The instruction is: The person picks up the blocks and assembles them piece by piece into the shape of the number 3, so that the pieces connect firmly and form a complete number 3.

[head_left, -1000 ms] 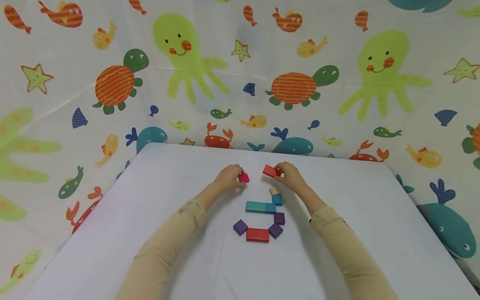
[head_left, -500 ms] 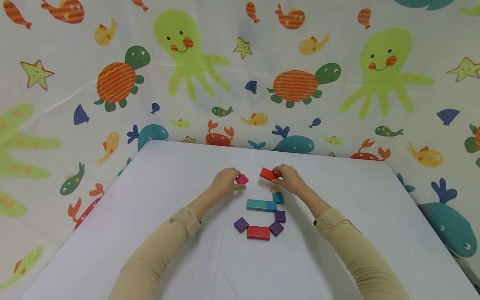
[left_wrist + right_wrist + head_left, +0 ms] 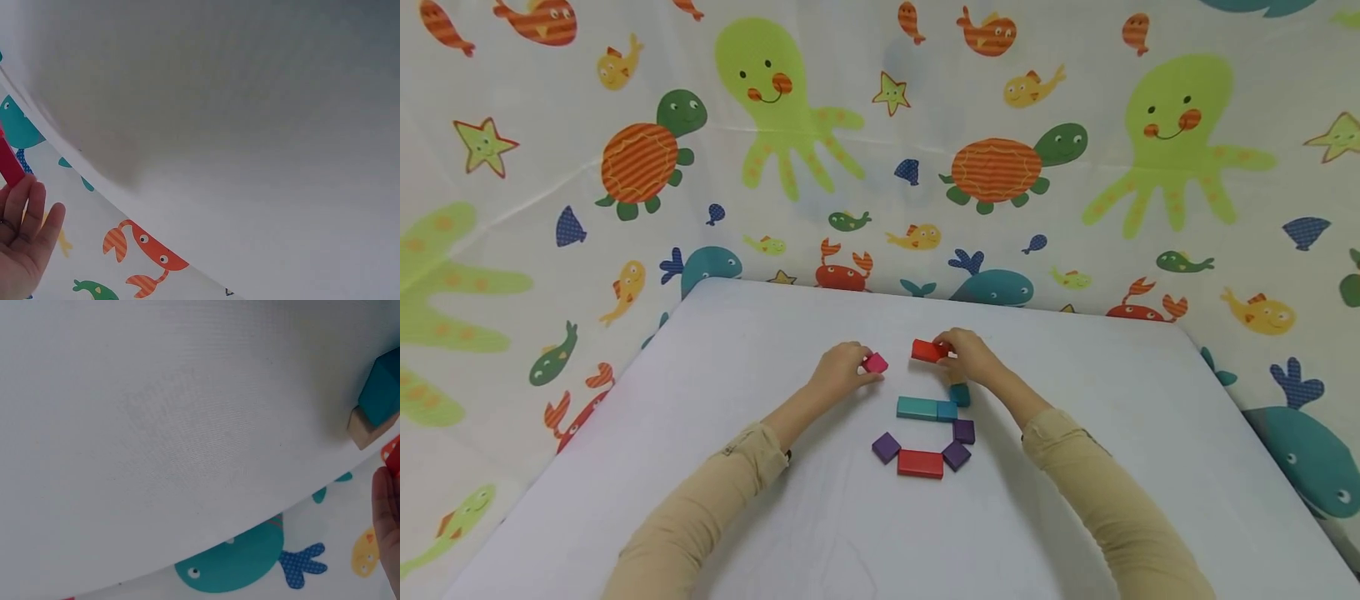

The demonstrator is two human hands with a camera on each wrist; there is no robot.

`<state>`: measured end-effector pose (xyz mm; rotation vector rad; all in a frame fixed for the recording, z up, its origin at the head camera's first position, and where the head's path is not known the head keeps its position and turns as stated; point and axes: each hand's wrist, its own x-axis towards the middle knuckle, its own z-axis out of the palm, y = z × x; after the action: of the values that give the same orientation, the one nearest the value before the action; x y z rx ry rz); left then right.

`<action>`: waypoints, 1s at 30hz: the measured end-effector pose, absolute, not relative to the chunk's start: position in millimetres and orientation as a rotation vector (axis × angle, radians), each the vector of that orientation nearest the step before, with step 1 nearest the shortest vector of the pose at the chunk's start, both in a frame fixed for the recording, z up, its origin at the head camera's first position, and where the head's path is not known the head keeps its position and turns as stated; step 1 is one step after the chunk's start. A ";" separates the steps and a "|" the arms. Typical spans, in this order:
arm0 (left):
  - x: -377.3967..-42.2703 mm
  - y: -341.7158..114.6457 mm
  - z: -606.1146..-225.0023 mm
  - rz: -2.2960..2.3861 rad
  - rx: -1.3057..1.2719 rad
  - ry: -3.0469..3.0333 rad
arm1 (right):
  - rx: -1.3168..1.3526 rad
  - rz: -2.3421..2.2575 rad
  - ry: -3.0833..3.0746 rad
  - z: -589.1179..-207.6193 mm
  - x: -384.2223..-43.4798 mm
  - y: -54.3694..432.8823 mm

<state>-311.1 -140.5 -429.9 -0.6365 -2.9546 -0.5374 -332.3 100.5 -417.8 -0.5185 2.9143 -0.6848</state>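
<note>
My left hand [image 3: 838, 373] pinches a small pinkish-red block [image 3: 876, 363] above the far part of the table; the left wrist view catches that block [image 3: 9, 161] at its edge. Opposite it, my right hand [image 3: 973, 360] holds a longer red block [image 3: 927, 351] by its right end. Just below that hand lies a plain wooden block [image 3: 957, 377], partly hidden, touching a teal block [image 3: 959, 396]. The row continues with a blue block [image 3: 947, 411], a long turquoise block [image 3: 917, 407], several purple blocks [image 3: 957, 455] and a flat red block [image 3: 921, 464], forming a curved figure.
A white cloth-covered table [image 3: 820, 533] carries the blocks. Behind and left of it hangs a curtain [image 3: 880, 192] printed with sea animals, meeting the table's far edge.
My right hand has carried the long red block left and slightly toward me. My left hand has drawn a little left and nearer, still pinching its block. The laid blocks stay put.
</note>
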 end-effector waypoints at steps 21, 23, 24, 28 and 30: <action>-311.2 -137.9 -421.9 -0.527 -0.574 -3.065 | -0.599 -0.552 2.800 -421.0 -341.3 93.7; -310.9 -137.4 -421.7 -0.526 -0.573 -3.077 | -0.608 -0.553 2.799 -420.9 -341.7 93.8; -310.9 -137.0 -421.6 -0.521 -0.575 -3.082 | -0.612 -0.552 2.800 -420.9 -341.8 93.8; -310.4 -135.8 -422.4 -0.500 -0.579 -3.097 | -0.614 -0.546 2.803 -422.4 -342.6 94.1; -310.3 -135.4 -422.9 -0.496 -0.573 -3.105 | -0.611 -0.544 2.801 -423.0 -343.0 94.1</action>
<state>-310.3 -135.4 -422.9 -0.5734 -3.1049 -0.4957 -343.0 94.1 -423.0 -0.6108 2.8005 -0.5435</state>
